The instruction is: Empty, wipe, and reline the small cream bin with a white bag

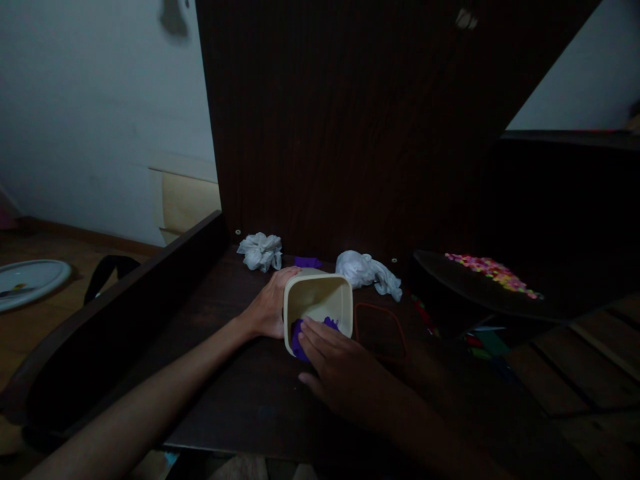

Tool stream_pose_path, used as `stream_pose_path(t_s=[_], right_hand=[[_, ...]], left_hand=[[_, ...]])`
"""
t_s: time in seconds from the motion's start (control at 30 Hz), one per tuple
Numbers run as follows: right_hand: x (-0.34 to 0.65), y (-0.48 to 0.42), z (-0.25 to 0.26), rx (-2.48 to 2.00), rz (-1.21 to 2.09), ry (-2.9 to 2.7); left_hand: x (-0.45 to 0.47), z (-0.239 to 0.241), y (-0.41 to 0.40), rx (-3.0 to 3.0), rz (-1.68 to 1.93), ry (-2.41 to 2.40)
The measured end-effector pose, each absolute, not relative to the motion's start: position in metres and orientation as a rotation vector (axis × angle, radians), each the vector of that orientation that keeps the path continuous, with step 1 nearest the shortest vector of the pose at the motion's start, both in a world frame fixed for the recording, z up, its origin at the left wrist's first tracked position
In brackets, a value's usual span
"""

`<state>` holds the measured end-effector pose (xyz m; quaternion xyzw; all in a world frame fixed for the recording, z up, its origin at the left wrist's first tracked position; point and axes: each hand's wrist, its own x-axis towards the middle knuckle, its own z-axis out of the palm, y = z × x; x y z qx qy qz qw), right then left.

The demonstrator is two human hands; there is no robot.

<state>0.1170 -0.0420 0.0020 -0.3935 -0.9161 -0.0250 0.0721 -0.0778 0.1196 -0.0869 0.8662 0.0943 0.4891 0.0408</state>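
Note:
A cream square container (320, 293) lies tilted on the dark wooden surface (240, 393), its mouth facing me. My left hand (267, 307) wraps around the container's left side and holds it steady. My right hand (335, 367) reaches into the mouth, fingers closed on a purple cloth-like thing (297, 339) at the lower rim. Part of the purple thing is hidden under my fingers.
Two crumpled white bags (261, 251) (367, 271) lie behind the container, with a purple scrap (307, 262) between them. A dark lid with an orange rim (380, 331) lies to the right. Colourful beads (493, 272) sit on a dark tray. A white plate (30, 280) is on the floor at left.

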Motion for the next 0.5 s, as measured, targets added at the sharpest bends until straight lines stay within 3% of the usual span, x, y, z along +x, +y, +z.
stream_pose_path(t_s=[0.5], right_hand=[[0.104, -0.035, -0.02, -1.379, 0.172, -2.58]], left_hand=[[-0.076, -0.087, 0.119, 2.652, 1.479, 0.23]])
